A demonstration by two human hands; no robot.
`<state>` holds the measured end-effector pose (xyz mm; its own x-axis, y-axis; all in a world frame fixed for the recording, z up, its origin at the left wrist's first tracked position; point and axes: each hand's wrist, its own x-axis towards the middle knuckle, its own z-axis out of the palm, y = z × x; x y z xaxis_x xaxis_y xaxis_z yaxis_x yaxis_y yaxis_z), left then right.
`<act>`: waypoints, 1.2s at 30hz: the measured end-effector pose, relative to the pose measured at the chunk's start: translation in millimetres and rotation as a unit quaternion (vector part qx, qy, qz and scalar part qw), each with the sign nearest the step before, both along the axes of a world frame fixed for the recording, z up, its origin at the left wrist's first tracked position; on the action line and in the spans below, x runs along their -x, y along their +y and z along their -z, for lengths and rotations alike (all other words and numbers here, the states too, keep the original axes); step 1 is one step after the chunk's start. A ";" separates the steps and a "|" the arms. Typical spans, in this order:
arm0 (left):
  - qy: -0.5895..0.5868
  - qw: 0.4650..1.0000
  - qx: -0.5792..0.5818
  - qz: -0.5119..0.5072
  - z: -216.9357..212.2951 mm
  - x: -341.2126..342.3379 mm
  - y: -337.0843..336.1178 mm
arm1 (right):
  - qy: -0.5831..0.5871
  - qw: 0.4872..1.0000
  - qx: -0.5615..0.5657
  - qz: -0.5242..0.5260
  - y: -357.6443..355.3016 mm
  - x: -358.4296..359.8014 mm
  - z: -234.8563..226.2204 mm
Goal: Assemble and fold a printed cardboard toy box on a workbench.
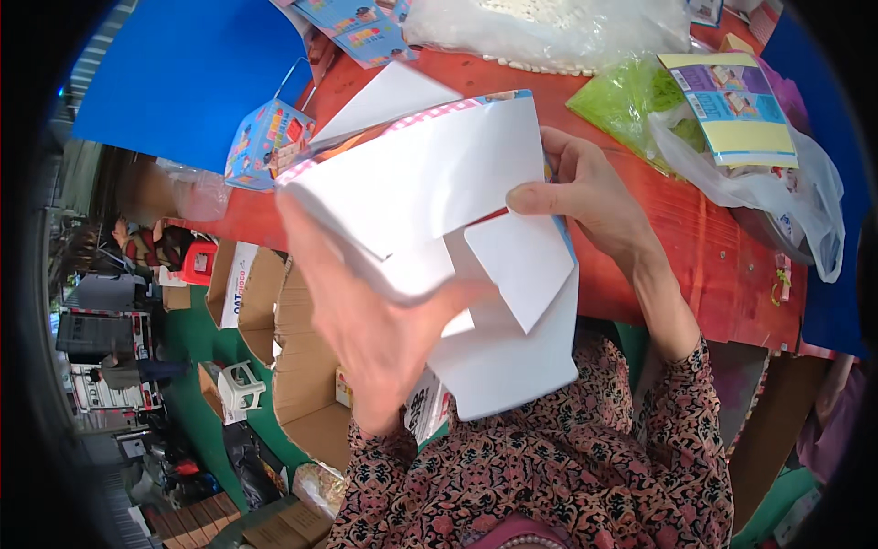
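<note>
In front of me a part-folded cardboard carton (430, 169) shows its plain white inside, with a printed pink-checked and blue strip along its upper edge. My right hand (594, 192) is closed on its right side, thumb on the white face and fingers behind. White flaps (521, 265) of the carton hang below, over my lap. My left hand (366, 320) is at the carton's lower left, blurred by motion, its thumb pointing right across a flap. Whether those fingers grip the carton cannot be made out.
The red table (677, 265) bears a small printed blue box with a handle (268, 142), flat blue printed cartons (357, 32), a clear bag of white pieces (549, 32), and plastic bags (750, 192) under a printed sheet (732, 105). Open brown cartons (306, 366) and a white stool (240, 389) stand left.
</note>
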<state>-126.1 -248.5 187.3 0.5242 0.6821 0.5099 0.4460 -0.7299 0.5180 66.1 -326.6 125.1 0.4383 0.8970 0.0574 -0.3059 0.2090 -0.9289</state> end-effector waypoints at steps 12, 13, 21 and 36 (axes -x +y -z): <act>-0.147 0.976 0.159 -0.022 -26.9 4.5 16.9 | 0.015 0.993 0.057 -0.099 -4.5 -21.1 -36.3; -0.103 0.987 0.122 0.007 -7.5 -0.4 35.5 | 0.017 0.993 0.081 -0.082 -1.2 -25.3 -27.8; -0.107 0.956 0.233 0.145 52.1 -31.1 84.7 | 0.021 0.983 0.166 -0.073 18.9 -43.5 -7.5; 0.090 0.985 0.013 0.144 39.4 -103.7 77.9 | -0.067 0.957 0.283 0.021 7.0 -77.2 -8.5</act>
